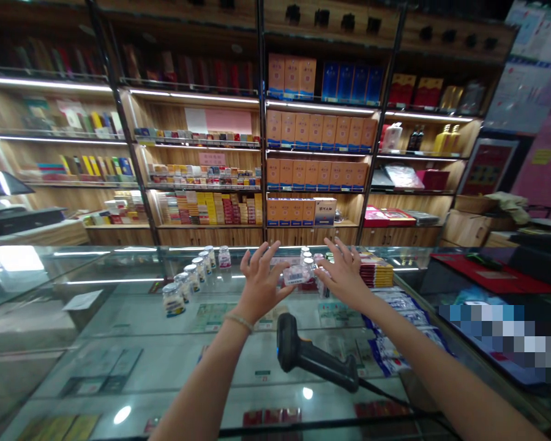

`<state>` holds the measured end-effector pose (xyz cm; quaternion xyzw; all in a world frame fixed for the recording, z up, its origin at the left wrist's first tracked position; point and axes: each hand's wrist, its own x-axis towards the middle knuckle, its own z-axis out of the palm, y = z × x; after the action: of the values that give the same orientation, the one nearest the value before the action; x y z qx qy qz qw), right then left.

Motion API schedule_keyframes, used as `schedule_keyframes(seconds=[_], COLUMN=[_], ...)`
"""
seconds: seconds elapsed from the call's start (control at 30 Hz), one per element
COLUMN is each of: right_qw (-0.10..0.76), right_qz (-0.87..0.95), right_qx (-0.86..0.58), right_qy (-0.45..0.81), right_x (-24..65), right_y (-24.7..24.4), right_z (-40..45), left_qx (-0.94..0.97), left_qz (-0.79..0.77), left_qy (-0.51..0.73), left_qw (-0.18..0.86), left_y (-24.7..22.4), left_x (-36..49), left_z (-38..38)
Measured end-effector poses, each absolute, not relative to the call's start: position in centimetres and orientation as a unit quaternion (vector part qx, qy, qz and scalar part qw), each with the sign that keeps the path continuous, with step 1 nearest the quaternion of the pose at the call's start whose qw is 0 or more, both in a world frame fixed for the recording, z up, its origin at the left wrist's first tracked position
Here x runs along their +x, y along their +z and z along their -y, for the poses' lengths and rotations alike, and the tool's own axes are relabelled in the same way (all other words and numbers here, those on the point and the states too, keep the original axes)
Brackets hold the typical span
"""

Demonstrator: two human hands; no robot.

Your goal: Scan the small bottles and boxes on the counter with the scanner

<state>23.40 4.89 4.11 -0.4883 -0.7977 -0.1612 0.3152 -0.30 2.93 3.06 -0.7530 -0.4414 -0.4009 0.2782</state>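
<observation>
Beyond a black scanner (319,358), the left hand (261,280) and right hand (344,272) have fingers spread. A clear jar (302,270) lies sideways between them, nearer the left; whether either hand pinches it, I cannot tell. Its pale label (296,277) bears a barcode, the print unreadable. Farther off, orange boxes (316,129) carry dark characters too small to read.

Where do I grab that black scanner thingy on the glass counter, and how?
Grab the scanner probably by its slim handle, coming from above on your right. The handle points that way and slightly toward you, while the bulky head sits at the left. Watch the cord at the handle's end.
</observation>
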Motion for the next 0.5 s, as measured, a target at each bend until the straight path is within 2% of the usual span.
schedule_keyframes(seconds=[0.23, 0.5], right_qw=[0.315, 0.235], right_qz=[0.775, 0.811], right_qx=[-0.496, -0.501], right_qy=[-0.233, -0.192], right_x=[22.5, 21.0], right_y=[4.5, -0.7], right_z=[0.3, 6.0], left_qx=[-0.74, -0.732], left_qz=[0.416, 0.427], left_qy=[-0.435, -0.436], left_qw=[0.301, 0.303], left_y=[2.6, 2.2], left_x=[-0.5, -0.8], left_z=[-3.3, -3.7])
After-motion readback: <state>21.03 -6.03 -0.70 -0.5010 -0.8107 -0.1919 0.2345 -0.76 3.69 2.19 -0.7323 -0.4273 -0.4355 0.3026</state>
